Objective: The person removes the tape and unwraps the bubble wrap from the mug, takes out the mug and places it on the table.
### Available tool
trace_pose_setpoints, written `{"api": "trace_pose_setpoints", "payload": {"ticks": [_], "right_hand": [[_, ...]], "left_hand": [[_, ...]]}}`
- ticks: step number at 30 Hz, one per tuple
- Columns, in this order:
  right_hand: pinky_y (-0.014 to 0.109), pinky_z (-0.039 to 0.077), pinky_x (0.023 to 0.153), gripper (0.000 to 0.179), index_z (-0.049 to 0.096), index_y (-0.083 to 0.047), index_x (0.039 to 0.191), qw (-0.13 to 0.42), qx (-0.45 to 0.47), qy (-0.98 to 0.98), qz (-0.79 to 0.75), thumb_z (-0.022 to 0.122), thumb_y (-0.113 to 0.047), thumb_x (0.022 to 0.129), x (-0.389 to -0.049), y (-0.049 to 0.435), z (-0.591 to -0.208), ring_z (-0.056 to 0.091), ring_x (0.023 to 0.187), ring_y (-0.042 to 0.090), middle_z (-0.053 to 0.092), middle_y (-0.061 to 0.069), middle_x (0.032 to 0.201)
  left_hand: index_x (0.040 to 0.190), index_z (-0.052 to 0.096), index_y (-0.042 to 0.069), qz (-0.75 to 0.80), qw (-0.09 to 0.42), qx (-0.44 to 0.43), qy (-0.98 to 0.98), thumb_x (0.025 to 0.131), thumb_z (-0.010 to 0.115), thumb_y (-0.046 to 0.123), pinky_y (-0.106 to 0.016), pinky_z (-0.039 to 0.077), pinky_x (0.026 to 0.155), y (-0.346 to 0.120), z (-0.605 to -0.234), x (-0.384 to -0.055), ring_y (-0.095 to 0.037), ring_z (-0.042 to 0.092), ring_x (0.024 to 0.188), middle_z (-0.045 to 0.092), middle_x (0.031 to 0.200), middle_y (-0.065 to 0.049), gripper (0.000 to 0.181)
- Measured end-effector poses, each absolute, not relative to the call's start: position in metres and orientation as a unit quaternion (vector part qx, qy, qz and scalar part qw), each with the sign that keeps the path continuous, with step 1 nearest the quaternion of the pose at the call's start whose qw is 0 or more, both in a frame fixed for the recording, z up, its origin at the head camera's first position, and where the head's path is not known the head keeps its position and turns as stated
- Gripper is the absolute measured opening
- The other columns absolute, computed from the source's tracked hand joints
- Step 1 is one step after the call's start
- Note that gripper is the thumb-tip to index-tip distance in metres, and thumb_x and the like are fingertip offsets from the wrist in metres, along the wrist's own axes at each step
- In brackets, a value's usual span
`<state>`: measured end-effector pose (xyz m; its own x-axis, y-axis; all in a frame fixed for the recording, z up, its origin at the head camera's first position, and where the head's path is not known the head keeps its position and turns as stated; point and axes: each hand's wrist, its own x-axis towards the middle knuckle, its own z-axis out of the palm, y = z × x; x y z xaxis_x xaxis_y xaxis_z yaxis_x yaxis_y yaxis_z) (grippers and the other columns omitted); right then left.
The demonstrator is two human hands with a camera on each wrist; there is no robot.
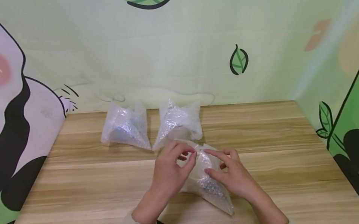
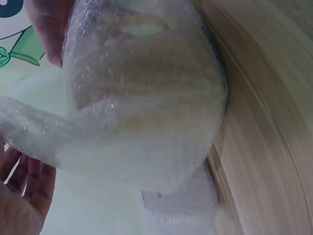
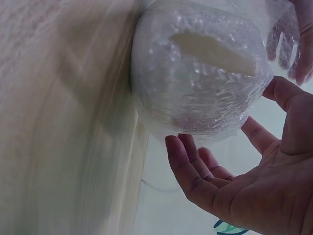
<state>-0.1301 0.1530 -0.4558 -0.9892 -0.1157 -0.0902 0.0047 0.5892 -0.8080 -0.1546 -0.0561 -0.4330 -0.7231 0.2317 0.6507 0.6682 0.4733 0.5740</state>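
Note:
A bubble-wrapped parcel (image 1: 209, 183) lies on the table between both hands, one pointed corner toward the near edge. Through its cloudy film a pale, rounded shape shows in the left wrist view; its kind is unclear. My left hand (image 1: 170, 168) pinches a raised edge of the bubble wrap (image 2: 39, 132) between thumb and index finger. On the parcel's other side, my right hand (image 1: 233, 171) touches the wrap with thumb and index finger apart. The right wrist view shows the right hand (image 3: 254, 171) with loosely bent fingers against the wrapped bundle (image 3: 195, 93).
Two more bubble-wrapped parcels stand behind, one at the left (image 1: 125, 128) and one nearer the middle (image 1: 179, 121), close to the held parcel. The wooden table (image 1: 263, 127) ends at a printed backdrop (image 1: 194, 68) with panda and leaf drawings.

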Motion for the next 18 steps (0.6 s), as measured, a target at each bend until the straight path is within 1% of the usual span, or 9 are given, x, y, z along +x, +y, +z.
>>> {"api": "trace_pose_setpoints", "payload": {"ticks": [3,6,9,13,15,18], "right_hand": [[0.031,0.051,0.079,0.056,0.057,-0.039,0.147,0.069,-0.028,0.889,-0.451,0.076,-0.036,0.094,-0.13,0.153,-0.457,0.058,0.109,0.028,0.038,0.015,0.146],[0.034,0.053,0.082,0.056,0.056,-0.038,0.147,0.066,-0.031,0.891,-0.448,0.075,-0.037,0.094,-0.13,0.153,-0.457,0.058,0.114,0.03,0.033,0.018,0.153],[0.046,0.054,0.092,0.056,0.057,-0.036,0.147,0.051,-0.042,0.895,-0.441,0.076,-0.036,0.094,-0.13,0.152,-0.459,0.057,0.123,0.036,0.031,0.021,0.157],[0.059,0.049,0.103,0.055,0.059,-0.033,0.147,0.032,-0.053,0.898,-0.436,0.076,-0.034,0.094,-0.131,0.152,-0.459,0.054,0.13,0.042,0.033,0.022,0.158],[0.06,0.048,0.104,0.056,0.058,-0.032,0.147,0.031,-0.053,0.898,-0.436,0.076,-0.033,0.094,-0.131,0.151,-0.459,0.052,0.132,0.043,0.034,0.022,0.158],[0.06,0.047,0.106,0.057,0.057,-0.032,0.148,0.036,-0.049,0.898,-0.436,0.076,-0.032,0.094,-0.13,0.15,-0.46,0.052,0.134,0.042,0.034,0.021,0.158]], "left_hand": [[0.094,0.072,0.01,-0.446,0.259,-0.261,-0.816,0.092,0.075,0.006,-0.019,0.06,0.065,-0.063,-0.433,-0.154,-0.016,0.069,0.078,0.067,0.092,-0.002,0.006],[0.095,0.072,0.009,-0.464,0.26,-0.249,-0.81,0.093,0.074,0.008,-0.019,0.06,0.063,-0.07,-0.434,-0.154,-0.015,0.068,0.075,0.066,0.09,-0.003,0.004],[0.097,0.071,0.01,-0.47,0.262,-0.234,-0.81,0.091,0.076,0.006,-0.02,0.06,0.061,-0.077,-0.434,-0.153,-0.012,0.067,0.075,0.066,0.089,-0.003,0.009],[0.097,0.07,0.009,-0.471,0.274,-0.218,-0.81,0.089,0.078,0.002,-0.026,0.061,0.059,-0.085,-0.435,-0.153,-0.013,0.068,0.074,0.067,0.087,-0.004,0.013],[0.097,0.071,0.008,-0.474,0.277,-0.212,-0.808,0.089,0.079,0.002,-0.028,0.061,0.058,-0.088,-0.436,-0.153,-0.013,0.069,0.073,0.067,0.087,-0.004,0.013],[0.098,0.071,0.008,-0.481,0.279,-0.203,-0.806,0.089,0.079,0.002,-0.028,0.062,0.058,-0.094,-0.438,-0.152,-0.013,0.069,0.074,0.068,0.087,-0.003,0.013]]}}
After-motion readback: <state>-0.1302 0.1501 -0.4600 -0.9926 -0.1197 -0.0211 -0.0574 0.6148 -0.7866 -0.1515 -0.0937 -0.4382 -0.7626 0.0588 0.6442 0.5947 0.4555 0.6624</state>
